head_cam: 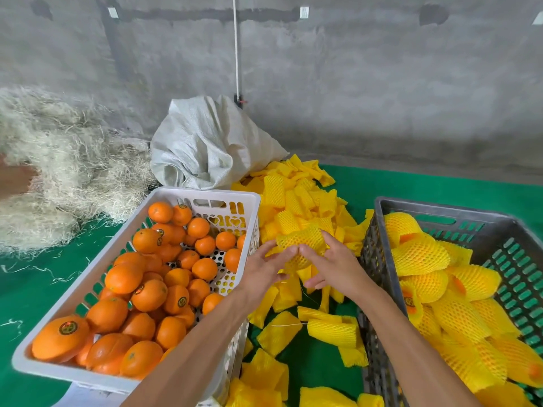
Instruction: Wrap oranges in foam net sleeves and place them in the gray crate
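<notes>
Between the two crates my left hand point(269, 267) and my right hand point(330, 267) together hold one yellow foam net sleeve point(302, 240) that bulges round; the fruit inside is hidden by the net. Fingers of both hands curl round its near side. A white crate point(205, 195) on the left is full of bare oranges point(147, 292). The gray crate point(440, 205) on the right holds several oranges wrapped in sleeves point(420, 255).
A heap of loose yellow sleeves point(296, 195) covers the green mat point(426, 183) between and beyond the crates. A white woven sack point(205, 142) and a pile of straw point(58, 160) lie behind the white crate, against a concrete wall.
</notes>
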The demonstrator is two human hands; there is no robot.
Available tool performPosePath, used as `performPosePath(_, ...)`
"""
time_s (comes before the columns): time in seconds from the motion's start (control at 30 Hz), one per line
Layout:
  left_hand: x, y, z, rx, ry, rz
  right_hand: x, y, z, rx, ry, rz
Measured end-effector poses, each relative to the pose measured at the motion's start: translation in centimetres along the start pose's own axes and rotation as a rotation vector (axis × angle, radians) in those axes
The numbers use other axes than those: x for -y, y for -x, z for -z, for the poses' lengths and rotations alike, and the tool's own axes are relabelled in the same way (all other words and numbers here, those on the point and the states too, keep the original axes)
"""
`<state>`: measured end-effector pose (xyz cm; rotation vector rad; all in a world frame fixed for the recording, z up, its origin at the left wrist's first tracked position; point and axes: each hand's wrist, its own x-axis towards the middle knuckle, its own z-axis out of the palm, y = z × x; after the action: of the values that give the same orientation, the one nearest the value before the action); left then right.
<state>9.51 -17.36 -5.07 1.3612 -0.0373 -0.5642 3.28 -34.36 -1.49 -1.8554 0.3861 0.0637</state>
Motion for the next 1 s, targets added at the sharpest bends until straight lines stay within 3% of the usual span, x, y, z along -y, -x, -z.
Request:
performPosePath(0.17,0.1,-0.4,0.0,-0.103,-0.031,-0.084,0.1,-0.2,-0.9,0.060,-0.186,-0.081)
performPosePath(0.27,0.5,-0.4,0.0,-0.166,-0.068,-0.149,-0.1,-0.1,-1.1,0.071,-0.111,-0.061)
performPosePath(0.37,1.0,-0.5,0.0,-0.126,-0.128,-0.307,-0.3,0.2,-1.2,0.053,0.026,0.016)
performPosePath(0.63,1.5,-0.3,0.0,-0.191,-0.567,-0.657,-0.1,0.0,-0.5,-0.020,0.034,-0.042)
performPosePath(0.73,1.5,-0.2,0.0,-0.161,-0.521,-0.614,0.1,0.2,-0.4,0.007,0.069,-0.034)
performPosePath(0.87,1.6,-0.4,-0.1,-0.066,-0.498,-0.281,-0.2,0.4,-0.3,-0.018,0.130,0.028)
performPosePath(1.0,1.6,-1.0,0.2,-0.035,-0.381,-0.146,-0.3,0.6,-0.6,-0.130,0.259,0.139)
